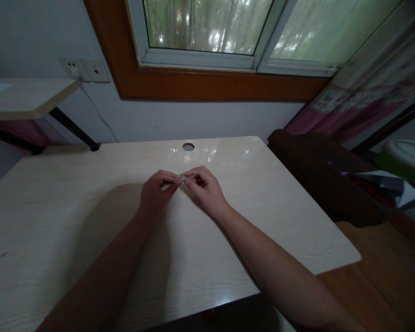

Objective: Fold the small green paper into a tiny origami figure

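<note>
Over the middle of the pale wood-grain desk point(269, 212), my two hands meet at their fingertips. Between them is a tiny green and whitish object point(182, 178), mostly covered by fingers and too small to name. My left hand point(158, 192) pinches it from the left with thumb and forefinger. From the right, the thumb and fingers of my right hand point(207, 190) close on the same small piece. Both forearms reach in from the lower edge of the view, and shadows fall on the desktop around them.
A round cable hole point(188, 146) lies near the desk's back edge. At left, a raised shelf point(27, 99) stands on black legs, near wall sockets point(86, 70) with a hanging cord. Behind is a window point(207, 27); dark brown furniture point(318, 170) borders the right side.
</note>
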